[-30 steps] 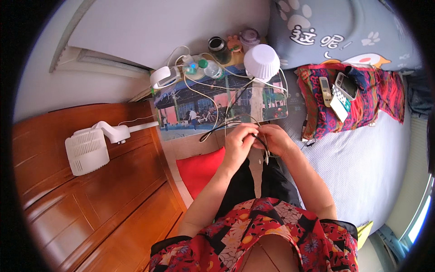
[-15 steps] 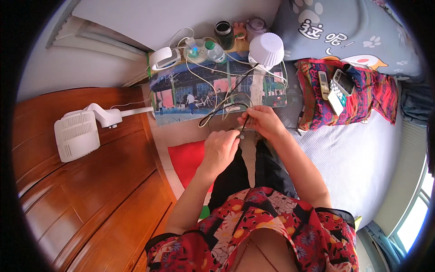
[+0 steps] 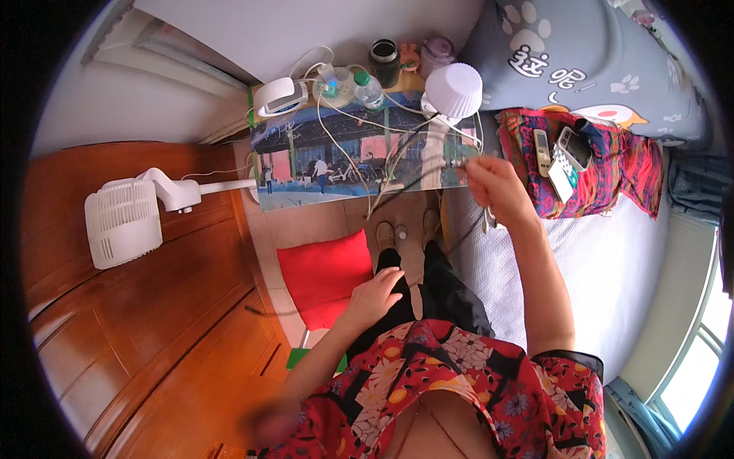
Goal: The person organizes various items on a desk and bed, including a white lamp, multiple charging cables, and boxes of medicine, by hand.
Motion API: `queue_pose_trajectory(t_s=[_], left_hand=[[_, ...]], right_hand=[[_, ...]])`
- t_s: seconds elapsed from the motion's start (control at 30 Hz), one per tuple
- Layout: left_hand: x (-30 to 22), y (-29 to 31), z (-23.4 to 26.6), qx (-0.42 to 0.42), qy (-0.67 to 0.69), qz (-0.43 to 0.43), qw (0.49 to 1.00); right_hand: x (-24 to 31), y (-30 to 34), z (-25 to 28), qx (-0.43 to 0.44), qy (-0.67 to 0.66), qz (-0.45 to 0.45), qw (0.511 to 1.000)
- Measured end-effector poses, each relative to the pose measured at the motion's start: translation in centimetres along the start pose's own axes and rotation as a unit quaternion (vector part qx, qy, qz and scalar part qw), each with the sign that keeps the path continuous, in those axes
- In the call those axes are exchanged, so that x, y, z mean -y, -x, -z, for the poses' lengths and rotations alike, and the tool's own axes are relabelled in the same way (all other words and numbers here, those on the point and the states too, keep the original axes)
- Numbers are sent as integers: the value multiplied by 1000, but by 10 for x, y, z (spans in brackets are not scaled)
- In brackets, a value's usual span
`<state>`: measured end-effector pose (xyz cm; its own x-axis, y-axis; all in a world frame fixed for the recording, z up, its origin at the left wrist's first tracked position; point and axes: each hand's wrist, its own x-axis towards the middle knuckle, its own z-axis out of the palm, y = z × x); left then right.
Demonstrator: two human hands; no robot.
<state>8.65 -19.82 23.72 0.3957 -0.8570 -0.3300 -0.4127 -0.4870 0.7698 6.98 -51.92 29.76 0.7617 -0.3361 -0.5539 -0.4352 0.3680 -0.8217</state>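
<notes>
My right hand [image 3: 493, 183] is closed on a black cable [image 3: 417, 181] above the right front edge of the small table. Part of the cable runs left over the table; another dark strand drops toward my left hand. A white piece like a plug [image 3: 488, 222] shows just under the right hand. Over my lap my left hand [image 3: 375, 297] has its fingers stretched, the thumb apart. A smeared dark strand [image 3: 279, 312] shows to its left; whether it passes under that hand is hidden. A white pleated-shade lamp [image 3: 453, 90] stands on the table's right.
The picture-topped table [image 3: 290, 191] bears a power strip [image 3: 336, 88], a green-capped bottle [image 3: 368, 92], a dark cup [image 3: 384, 61] and tangled white cords. At left is a white device on an arm [image 3: 126, 222]; below, a red cushion [image 3: 325, 275]. The bed [image 3: 497, 283] lies right.
My hands have moved apart: the right went up and right with the cable, the left came down toward my lap and its fingers opened. The cable loop has been pulled out.
</notes>
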Motion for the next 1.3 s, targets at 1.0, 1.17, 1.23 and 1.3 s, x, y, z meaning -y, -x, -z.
queue_pose_trajectory(t_s=[1.0,1.17,1.23,1.3], left_hand=[[-44,-175,202,-186,-334,-265,885],[-17,-203,197,-163,-387,-270,866],[-7,-213,187,-151,-399,-264,865],[1,-223,178,-150,-398,-268,864]], right_hand=[[91,-1,122,-108,673,384,623],[93,-24,131,-190,703,442,524],[85,-33,136,-201,702,459,506],[81,-38,136,-214,704,470,488]])
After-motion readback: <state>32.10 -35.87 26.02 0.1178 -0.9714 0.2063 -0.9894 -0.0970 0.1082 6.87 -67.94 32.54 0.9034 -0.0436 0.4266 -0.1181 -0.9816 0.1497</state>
